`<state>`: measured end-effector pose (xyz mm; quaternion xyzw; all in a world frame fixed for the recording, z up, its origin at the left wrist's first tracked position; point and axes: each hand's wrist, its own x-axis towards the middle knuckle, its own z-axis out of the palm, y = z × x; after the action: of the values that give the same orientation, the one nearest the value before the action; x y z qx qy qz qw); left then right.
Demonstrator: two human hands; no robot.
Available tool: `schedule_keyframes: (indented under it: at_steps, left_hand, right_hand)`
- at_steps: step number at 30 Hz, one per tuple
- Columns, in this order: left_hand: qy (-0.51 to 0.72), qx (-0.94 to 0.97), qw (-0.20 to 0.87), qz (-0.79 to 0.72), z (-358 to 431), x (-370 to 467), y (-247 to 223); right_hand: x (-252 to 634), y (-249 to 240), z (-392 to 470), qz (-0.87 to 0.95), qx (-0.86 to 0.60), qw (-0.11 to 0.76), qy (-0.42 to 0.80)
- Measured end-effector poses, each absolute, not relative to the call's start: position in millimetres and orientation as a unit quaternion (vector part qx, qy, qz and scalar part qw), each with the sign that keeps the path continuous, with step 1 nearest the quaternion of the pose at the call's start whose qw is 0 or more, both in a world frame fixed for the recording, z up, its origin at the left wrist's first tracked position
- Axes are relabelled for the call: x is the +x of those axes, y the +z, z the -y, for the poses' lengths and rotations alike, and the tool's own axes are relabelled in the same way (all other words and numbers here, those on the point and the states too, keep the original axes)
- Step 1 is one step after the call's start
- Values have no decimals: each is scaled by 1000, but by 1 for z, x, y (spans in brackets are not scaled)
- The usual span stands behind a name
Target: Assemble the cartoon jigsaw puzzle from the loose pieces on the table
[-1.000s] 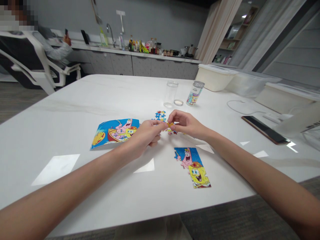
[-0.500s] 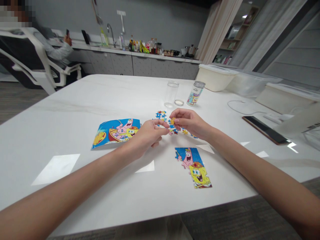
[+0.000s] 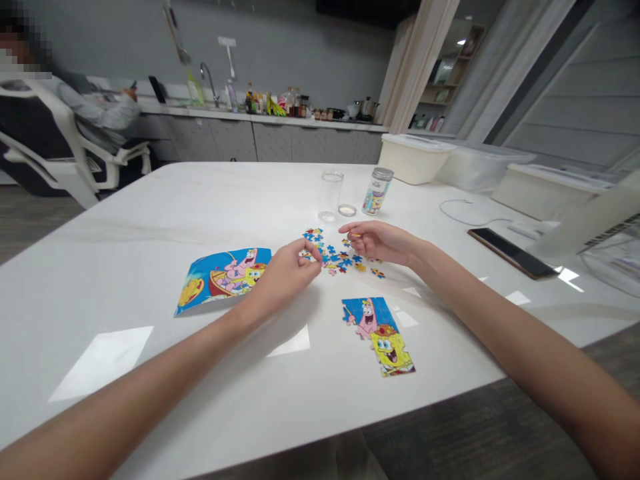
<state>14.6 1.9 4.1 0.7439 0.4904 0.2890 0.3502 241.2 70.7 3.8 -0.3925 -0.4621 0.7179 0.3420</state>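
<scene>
At centre of the white surface (image 3: 150,220), a jigsaw in progress.

Loose pieces (image 3: 340,257): small scatter, mostly blue with some yellow, lying flat between the two hands, near the middle of the surface.

Left hand (image 3: 287,270): fingers curled, thumb and forefinger pinched together at the scatter's 9 o'clock edge; whether a piece sits in the grip cannot be told.

Right hand (image 3: 380,241): at the scatter's 2 o'clock, fingertips closed on what looks like one small piece, raised slightly off the surface.

Assembled section (image 3: 379,335): narrow strip of joined pieces at 6 o'clock from the scatter, showing cartoon characters; long axis runs roughly 11 to 5 o'clock, picture upright toward the wearer.

Reference picture (image 3: 223,280): printed sheet at 9 o'clock from the left hand, long axis roughly 8 to 2 o'clock.

Progress, judged: one strip done; a good share of the picture remains in loose pieces.

Also present: open clear jar (image 3: 331,193), its lid (image 3: 347,211), a capped jar (image 3: 377,191) at 12 o'clock; phone (image 3: 510,252) at 3 o'clock; a seated person (image 3: 95,113) at far 10 o'clock.
</scene>
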Motion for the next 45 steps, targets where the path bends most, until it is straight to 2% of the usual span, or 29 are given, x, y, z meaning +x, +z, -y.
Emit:
schedule_keyframes:
  at_steps: [2,5,8,11,17,29,45]
  left_hand:
    - [188,876,148,-419,-5,5,3]
    - [-27,957,-43,-285,-12,-11,3]
    - [-92,940,-125,-304,-19,-21,5]
    - [-92,920,-159,-345,-23,-22,5]
    - [-96,912,-181,-355,-22,-15,-1]
    - [-37,858,-157,-488,-15,-5,6]
    - [-25,892,-152,-425,-4,6,4]
  right_hand:
    - [248,6,-75,466,-392,360,706]
    - [261,7,-82,478,-402,376,684]
    - [274,5,-90,492,-419,380,662]
    - [283,2,-96,489,-430,390,651]
    - [295,-2,-103,496,-435,412,629]
    - [294,-5,-99,534,-412,353,649]
    - [289,-7,-96,561,-383,320,661]
